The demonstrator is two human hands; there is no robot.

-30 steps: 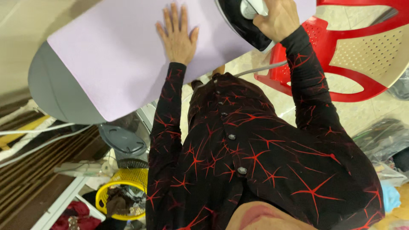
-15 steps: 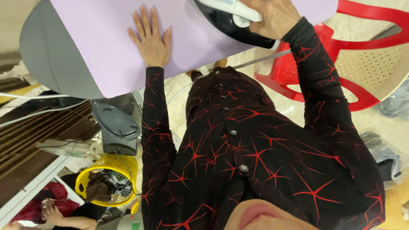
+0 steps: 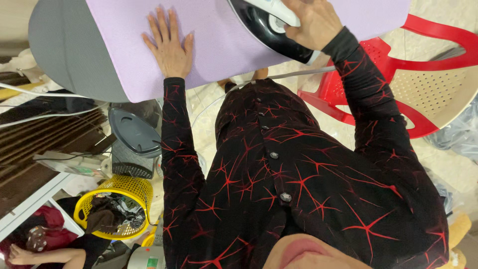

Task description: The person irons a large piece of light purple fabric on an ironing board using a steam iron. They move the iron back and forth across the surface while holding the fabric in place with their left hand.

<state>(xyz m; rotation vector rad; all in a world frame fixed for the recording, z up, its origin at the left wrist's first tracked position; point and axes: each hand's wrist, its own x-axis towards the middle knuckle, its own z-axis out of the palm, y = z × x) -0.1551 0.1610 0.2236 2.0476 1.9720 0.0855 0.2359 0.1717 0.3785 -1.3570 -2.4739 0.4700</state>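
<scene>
The right hand [image 3: 313, 22] is closed around the white handle of a steam iron [image 3: 271, 30], fingers wrapped over the top. The iron sits sole-down on the lilac cloth [image 3: 219, 45] near the board's near edge, toward its right part. Its long axis runs slantwise across the board, from upper left to lower right in the head view; which end is the nose cannot be told, as the top edge of the view cuts it off. The left hand [image 3: 171, 47] lies flat on the cloth, fingers spread and pointing away from the person, gripping nothing. The cloth covers the ironing board [image 3: 64, 50], whose grey rounded end sticks out at left. A red plastic chair [image 3: 398, 84] stands beyond the right arm; a yellow basket [image 3: 117, 192] sits on the floor below.
</scene>
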